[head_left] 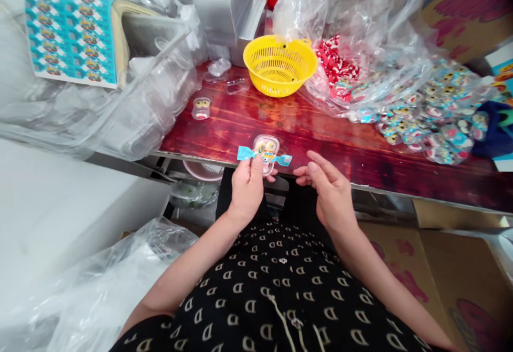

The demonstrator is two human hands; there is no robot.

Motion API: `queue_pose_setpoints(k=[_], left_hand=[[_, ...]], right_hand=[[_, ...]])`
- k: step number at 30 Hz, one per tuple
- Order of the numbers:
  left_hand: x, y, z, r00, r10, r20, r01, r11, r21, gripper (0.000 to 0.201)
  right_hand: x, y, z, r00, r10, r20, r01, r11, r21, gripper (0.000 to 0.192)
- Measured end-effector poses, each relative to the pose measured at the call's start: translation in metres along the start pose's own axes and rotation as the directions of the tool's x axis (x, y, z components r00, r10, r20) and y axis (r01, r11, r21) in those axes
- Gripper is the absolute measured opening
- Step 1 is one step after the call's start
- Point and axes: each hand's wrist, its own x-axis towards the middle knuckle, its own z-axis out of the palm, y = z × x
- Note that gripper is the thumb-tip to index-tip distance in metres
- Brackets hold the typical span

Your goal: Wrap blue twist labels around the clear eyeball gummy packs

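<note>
My left hand (247, 186) grips a small clear plastic candy box (266, 143) at the table's front edge. Two round yellow-white eye-like pieces show through the box. A blue printed label strip (284, 159) lies across it under my thumb, both ends sticking out to the sides. To the right of the box, my right hand (331, 186) is held apart from it, fingers loosely spread with nothing in them. A similar filled box (201, 108) rests on the red-brown table (224, 133), farther left.
A yellow basket (280, 69) stands at the back. Clear bags with red candies (336, 66) and many packed boxes (433, 106) fill the right. On the left are a large bag of clear containers (160, 95) and blue label sheets (72, 37). Cardboard (452, 277) lies below right.
</note>
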Motion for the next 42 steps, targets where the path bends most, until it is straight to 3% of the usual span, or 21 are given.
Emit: queue_pose_setpoints(k=[5,10,14,18,25,29,34,37,42], left_hand=[[0.0,0.002,0.003,0.995,-0.075,0.067,0.083,0.989,-0.12,0.03],[-0.002,0.014,0.009,0.979,-0.176,0.107,0.198,0.948,-0.249,0.025],[0.0,0.023,0.007,0.927,-0.285,0.244,0.361,0.853,-0.377,0.024],[-0.001,0.026,0.004,0.875,-0.323,0.361,0.465,0.768,-0.44,0.024],[-0.004,0.023,-0.006,0.812,-0.291,0.506,0.501,0.792,-0.349,0.035],[-0.004,0.02,-0.015,0.751,-0.292,0.592,0.518,0.816,-0.255,0.045],[-0.009,0.026,-0.019,0.727,-0.266,0.632,0.479,0.857,-0.189,0.046],[-0.012,0.031,-0.016,0.768,-0.236,0.595,0.38,0.916,-0.126,0.046],[-0.015,0.033,-0.011,0.847,-0.134,0.514,0.113,0.991,0.073,0.043]], right_hand=[[0.011,0.001,0.0,0.983,0.122,0.14,-0.126,0.992,0.024,0.035],[0.012,0.0,0.01,0.985,0.114,0.129,-0.124,0.989,0.076,0.025],[0.012,0.004,0.013,0.992,0.083,0.093,-0.093,0.99,0.106,0.024],[0.011,0.007,0.015,0.98,0.129,0.154,-0.155,0.974,0.165,0.027],[0.007,0.002,0.021,0.88,0.227,0.418,-0.337,0.917,0.213,0.034],[0.002,0.001,0.021,0.822,0.268,0.502,-0.406,0.894,0.188,0.038],[-0.009,-0.001,0.021,0.822,0.275,0.498,-0.42,0.883,0.207,0.038],[-0.013,-0.001,0.021,0.832,0.263,0.489,-0.419,0.875,0.242,0.033],[-0.013,0.002,0.019,0.839,0.241,0.489,-0.403,0.878,0.258,0.037]])
